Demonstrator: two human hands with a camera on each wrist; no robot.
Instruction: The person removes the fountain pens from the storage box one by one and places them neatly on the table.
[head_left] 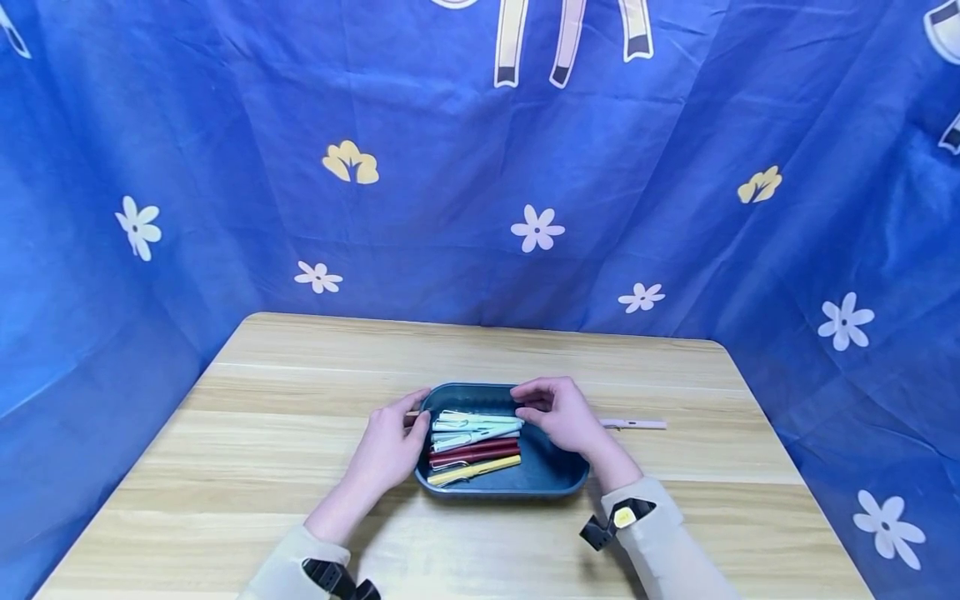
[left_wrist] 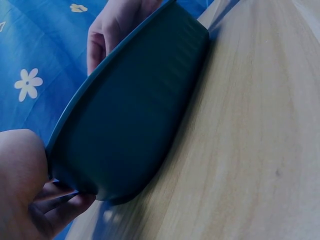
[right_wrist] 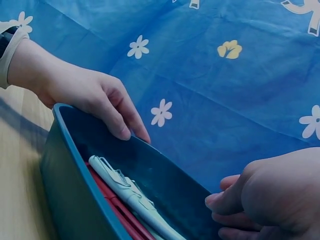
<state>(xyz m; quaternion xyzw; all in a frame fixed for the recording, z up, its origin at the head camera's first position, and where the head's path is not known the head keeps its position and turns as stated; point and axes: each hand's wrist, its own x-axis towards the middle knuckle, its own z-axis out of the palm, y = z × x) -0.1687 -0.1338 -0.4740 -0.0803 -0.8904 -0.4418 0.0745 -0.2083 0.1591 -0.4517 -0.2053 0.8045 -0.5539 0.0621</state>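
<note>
A dark teal oval-cornered bin (head_left: 551, 479) sits on the table with several pens in it: white and pale blue ones (head_left: 480, 425), dark red ones (head_left: 480, 454) and a yellow one (head_left: 480, 470). At its left end my left hand (head_left: 390, 437) grips the wall, thumb over the rim and fingers outside. My right hand (head_left: 562, 417) hovers over the right back part of the bin. Its fingers are loosely bent, fingertips beside the ends of the white pens, with nothing visible between them. In the right wrist view, a white pen (right_wrist: 132, 192) leans over red ones (right_wrist: 115, 200).
A pale pink pen (head_left: 641, 424) lies on the wooden table (head_left: 337, 367), right of the right wrist. Blue curtains (head_left: 450, 275) with flower prints hang behind and at both sides. Each sleeve carries a black wrist camera.
</note>
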